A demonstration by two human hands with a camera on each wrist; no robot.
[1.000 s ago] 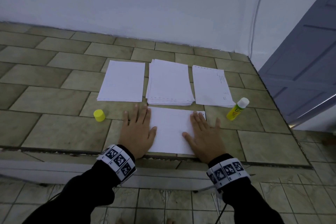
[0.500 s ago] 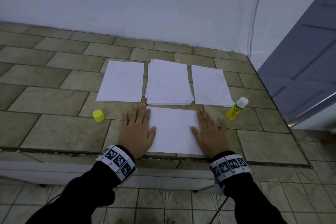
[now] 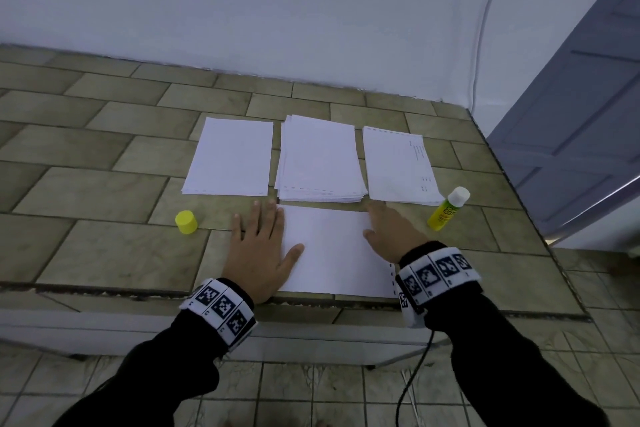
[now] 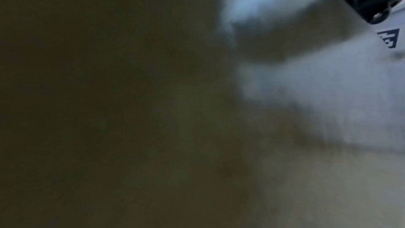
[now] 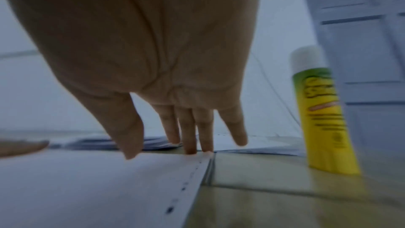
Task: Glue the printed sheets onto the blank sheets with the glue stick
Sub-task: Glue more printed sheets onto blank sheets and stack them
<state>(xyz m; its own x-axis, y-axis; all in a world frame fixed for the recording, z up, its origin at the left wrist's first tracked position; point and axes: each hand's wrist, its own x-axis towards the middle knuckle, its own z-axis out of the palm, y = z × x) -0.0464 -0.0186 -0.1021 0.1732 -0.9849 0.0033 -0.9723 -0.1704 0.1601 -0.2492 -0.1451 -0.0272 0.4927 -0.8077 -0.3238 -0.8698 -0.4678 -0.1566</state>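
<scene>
A left hand (image 3: 260, 246) lies flat on a white paper sheet's (image 3: 332, 250) left edge; a right hand (image 3: 391, 232) touches its right edge; a yellow glue stick (image 3: 446, 209) stands nearby.

A tiled counter (image 3: 104, 191) meets a white wall (image 3: 277, 10), with a grey-blue door (image 3: 571, 121) at right.

The head view looks forward and down on the tabletop (image 3: 104, 246) from above its near edge. The right wrist view sits low and close, facing along the right hand (image 5: 153, 58) toward the glue stick (image 5: 324, 113), which both share. The left wrist view is dark and blurred
</scene>
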